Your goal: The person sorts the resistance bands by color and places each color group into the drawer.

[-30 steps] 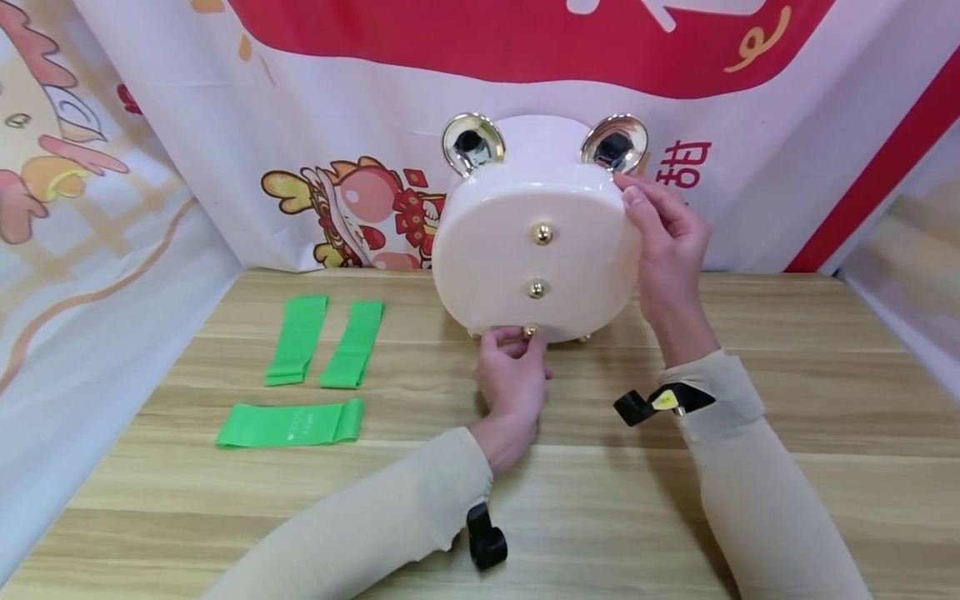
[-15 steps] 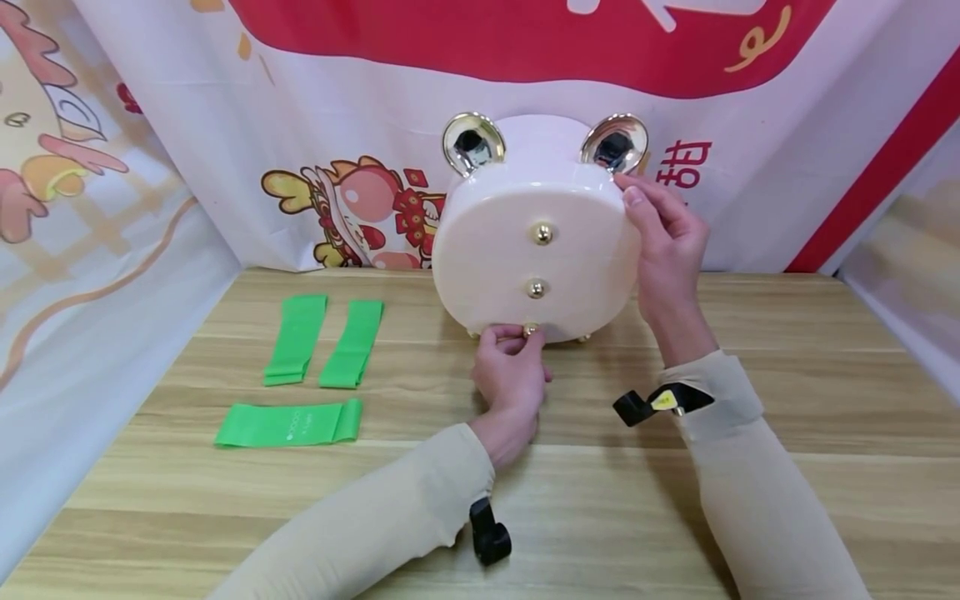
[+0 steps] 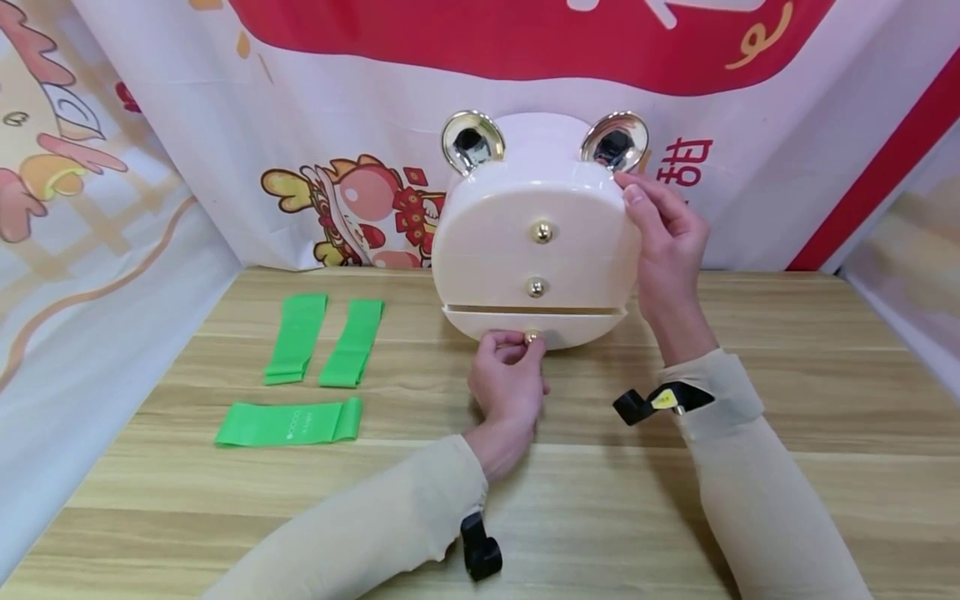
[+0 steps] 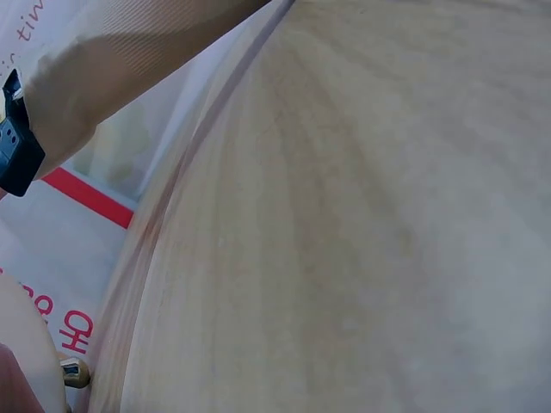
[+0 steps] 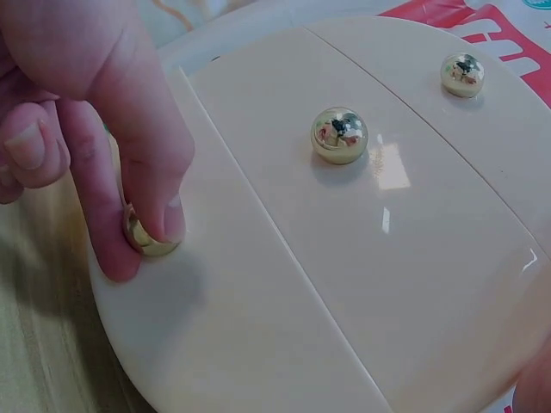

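Gold, ball-shaped, metallic-looking knob (image 5: 148,245), pinched by your left hand (image 3: 510,379), called for a level pull; your right hand (image 3: 671,258), grip unclear, braced the glossy cream rounded cabinet (image 3: 487,258).

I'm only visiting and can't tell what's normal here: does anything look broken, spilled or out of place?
Nothing looks broken or spilled. The bottom drawer sits slightly out from the white box, with a dark gap above it, but the left hand pinches its knob, which likely explains it.
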### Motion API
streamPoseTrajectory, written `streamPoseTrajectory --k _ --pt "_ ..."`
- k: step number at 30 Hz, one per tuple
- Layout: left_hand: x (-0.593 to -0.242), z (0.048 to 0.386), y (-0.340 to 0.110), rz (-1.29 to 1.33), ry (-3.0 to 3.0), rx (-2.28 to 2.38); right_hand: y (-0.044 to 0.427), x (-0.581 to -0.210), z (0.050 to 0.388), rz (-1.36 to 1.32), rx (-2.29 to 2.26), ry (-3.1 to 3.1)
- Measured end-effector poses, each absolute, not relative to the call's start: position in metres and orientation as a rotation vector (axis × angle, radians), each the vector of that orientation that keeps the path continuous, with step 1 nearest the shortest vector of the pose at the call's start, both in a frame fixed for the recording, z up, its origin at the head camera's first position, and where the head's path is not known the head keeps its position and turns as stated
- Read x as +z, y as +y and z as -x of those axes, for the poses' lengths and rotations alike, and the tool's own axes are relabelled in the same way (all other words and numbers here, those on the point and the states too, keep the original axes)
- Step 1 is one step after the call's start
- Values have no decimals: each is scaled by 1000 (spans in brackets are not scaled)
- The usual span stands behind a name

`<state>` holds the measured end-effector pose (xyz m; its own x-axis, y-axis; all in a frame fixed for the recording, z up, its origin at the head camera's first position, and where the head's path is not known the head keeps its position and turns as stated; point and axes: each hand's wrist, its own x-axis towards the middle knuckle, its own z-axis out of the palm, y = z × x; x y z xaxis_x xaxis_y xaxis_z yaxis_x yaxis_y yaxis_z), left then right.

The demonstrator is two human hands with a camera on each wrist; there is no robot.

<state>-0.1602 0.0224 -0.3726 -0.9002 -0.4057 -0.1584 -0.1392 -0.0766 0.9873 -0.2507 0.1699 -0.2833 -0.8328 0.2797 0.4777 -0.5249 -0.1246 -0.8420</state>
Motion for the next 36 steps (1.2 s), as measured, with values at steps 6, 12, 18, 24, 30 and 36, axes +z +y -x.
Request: streamPoseTrajectory --k 6,12,18,24,30,36 --pt "-373 149 20 -579 -2045 -2089 171 -284 249 -261 2002 -1628" --pt "-374 137 16 -548 -2067 -2088 172 -284 249 -266 2012 -1622" --pt "-373 126 12 -536 -2119 -2090 172 -284 249 -278 2024 -1610" --pt "-374 118 9 -509 -2098 -2143 172 -283 249 -274 2035 -1606" --pt "-374 113 7 -496 -2120 -2131 171 -283 249 -288 2043 -1598" --pt "-373 110 1 -481 -2144 -2162 170 -284 249 -287 2046 -1597"
